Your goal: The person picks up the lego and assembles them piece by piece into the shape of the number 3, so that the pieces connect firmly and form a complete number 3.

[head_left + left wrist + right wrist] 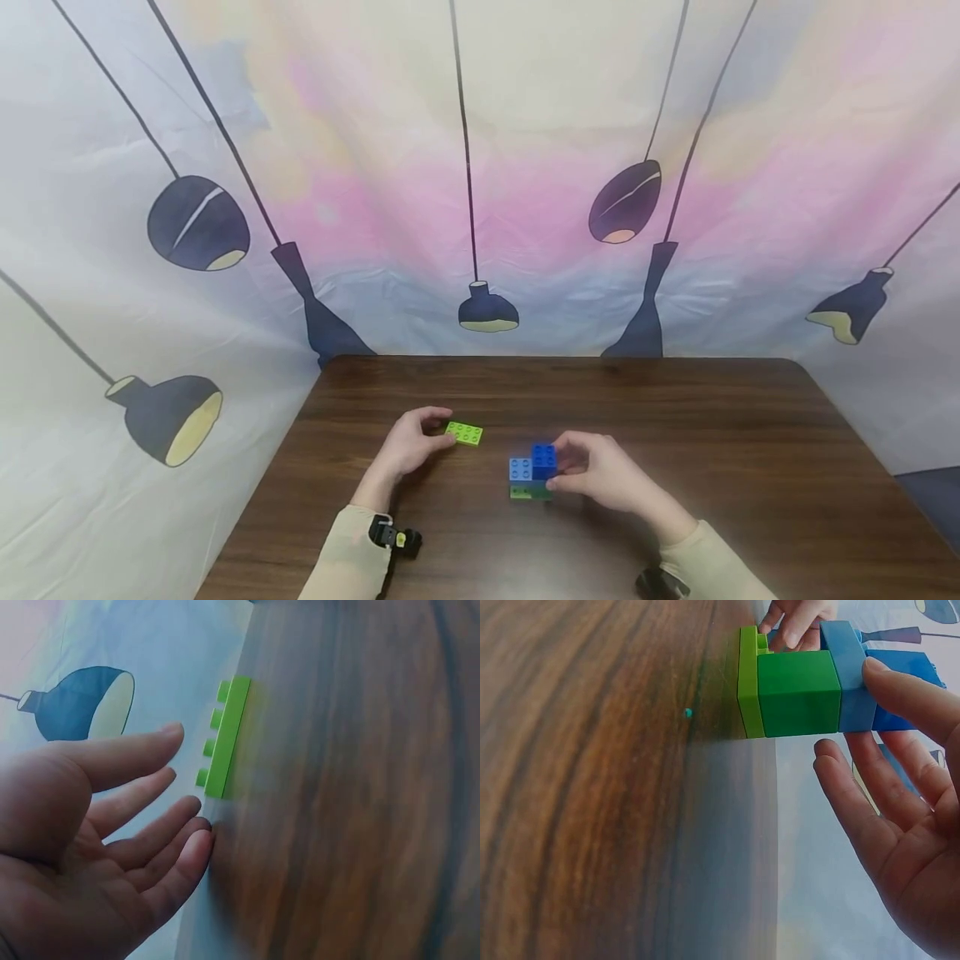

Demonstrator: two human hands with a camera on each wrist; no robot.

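A flat lime-green toy brick with two rows of studs [467, 432] lies on the table. Beside it is my left hand [408, 442], fingers loosely extended; in the left wrist view the hand [127, 825] holds nothing and a gap shows between fingertips and brick. Right of that stands a brick stack: a lime-green base [750, 682], a green block [799, 694], a flat light blue brick [853, 682], and a dark blue block [543, 461] on the top right. My right hand [603, 471] pinches the stack's upper part, thumb on one side, fingers on the other.
The brown wood-grain table [675, 408] ends at a hanging cloth [555, 283] printed with lamps. A tiny teal speck [688, 713] lies on the tabletop near the stack. A black wrist camera [397, 537] is strapped on the left sleeve.
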